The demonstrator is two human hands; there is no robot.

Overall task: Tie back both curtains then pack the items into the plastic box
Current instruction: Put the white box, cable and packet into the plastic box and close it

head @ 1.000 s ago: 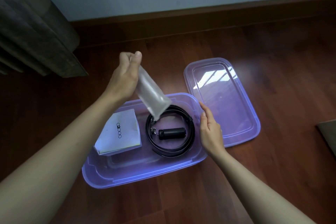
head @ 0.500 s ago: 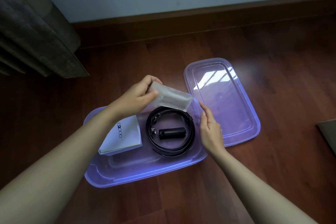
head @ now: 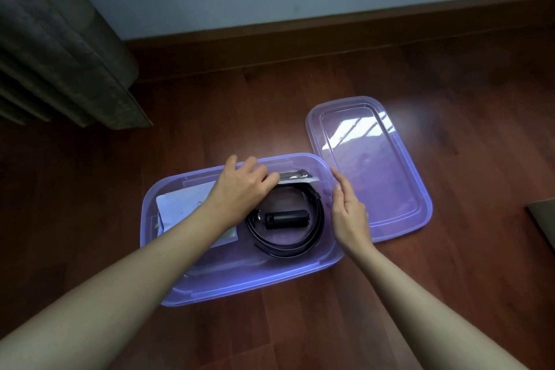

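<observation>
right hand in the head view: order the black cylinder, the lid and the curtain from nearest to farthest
From the right hand:
1. Lid, just right of it, too close to call against
2. Black cylinder, left, inside the belt coil.
3. Curtain, far upper left.

Left hand reaching forward, fingers curled, right hand loosely extended

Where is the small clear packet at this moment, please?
In the head view, the clear packet lies inside the purple box against its far wall, just beyond the coiled black belt, under the left hand's fingertips.
</observation>
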